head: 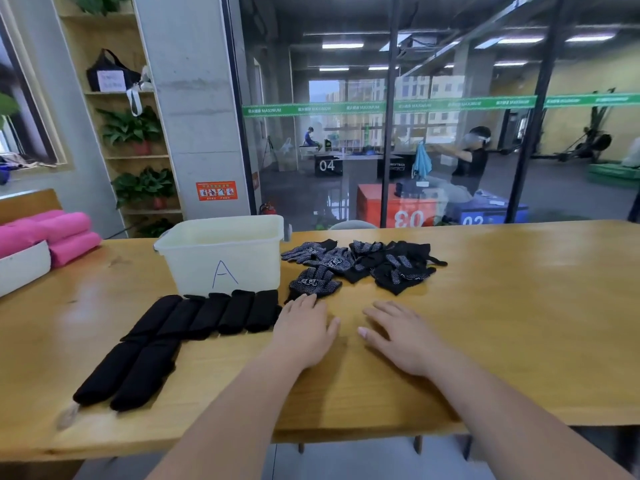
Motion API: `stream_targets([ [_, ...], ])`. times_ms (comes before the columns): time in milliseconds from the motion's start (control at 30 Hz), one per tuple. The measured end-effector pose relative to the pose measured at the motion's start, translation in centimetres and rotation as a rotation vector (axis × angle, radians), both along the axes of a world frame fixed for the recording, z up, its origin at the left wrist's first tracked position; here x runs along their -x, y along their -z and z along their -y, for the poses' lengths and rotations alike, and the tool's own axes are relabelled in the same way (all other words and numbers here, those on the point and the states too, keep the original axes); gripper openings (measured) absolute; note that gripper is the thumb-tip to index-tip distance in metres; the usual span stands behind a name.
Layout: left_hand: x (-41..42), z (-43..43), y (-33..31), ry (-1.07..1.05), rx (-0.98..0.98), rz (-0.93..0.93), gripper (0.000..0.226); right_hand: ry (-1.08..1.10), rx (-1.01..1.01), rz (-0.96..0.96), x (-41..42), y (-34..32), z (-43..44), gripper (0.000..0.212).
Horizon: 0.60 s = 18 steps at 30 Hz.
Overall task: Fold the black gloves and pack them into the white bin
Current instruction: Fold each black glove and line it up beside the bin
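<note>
A loose pile of black gloves (377,263) with white dotted palms lies on the wooden table, right of the white bin (225,258) marked "A". One glove (313,282) sits nearest me, just beyond my left hand (304,332). That hand lies flat on the table with straight fingers, its tips at the glove's cuff. My right hand (401,336) rests flat on the bare wood beside it, holding nothing. I cannot see the bin's floor past its wall.
Several black fabric rolls (214,315) lie in a row in front of the bin, with two more (126,372) nearer the table's front edge. Pink rolled cloths (52,233) and a white tray (22,268) sit at far left. A glass wall stands behind the table.
</note>
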<state>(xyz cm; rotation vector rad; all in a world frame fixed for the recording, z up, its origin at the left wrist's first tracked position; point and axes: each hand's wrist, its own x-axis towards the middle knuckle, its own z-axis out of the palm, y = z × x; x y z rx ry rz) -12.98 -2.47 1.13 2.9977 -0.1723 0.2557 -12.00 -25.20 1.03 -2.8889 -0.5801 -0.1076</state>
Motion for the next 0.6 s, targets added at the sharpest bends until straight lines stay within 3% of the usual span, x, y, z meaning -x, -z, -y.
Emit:
stream_targets([
  [133,-0.6,1.6,-0.5,-0.041,-0.065,0.035,0.05,0.064,-0.032,0.018,-0.8,0.8,2.1,0.068],
  [267,-1.4,1.5,-0.3,0.03,0.093,0.186,0.044,0.15,-0.052,0.099,-1.9,0.9,2.0,0.062],
  [367,-1.8,1.3,0.6,-0.023,0.092,0.192,0.051,0.211,-0.043,0.154,-3.3,0.8,1.9,0.066],
  [500,-2.5,1.2,1.1,0.017,0.1,0.135,0.054,0.219,-0.003,0.046,-5.6,1.1,2.0,0.077],
  [600,-2.6,1.3,1.1,0.086,0.055,0.228,0.05,0.25,0.011,0.118,-5.8,1.1,1.6,0.068],
])
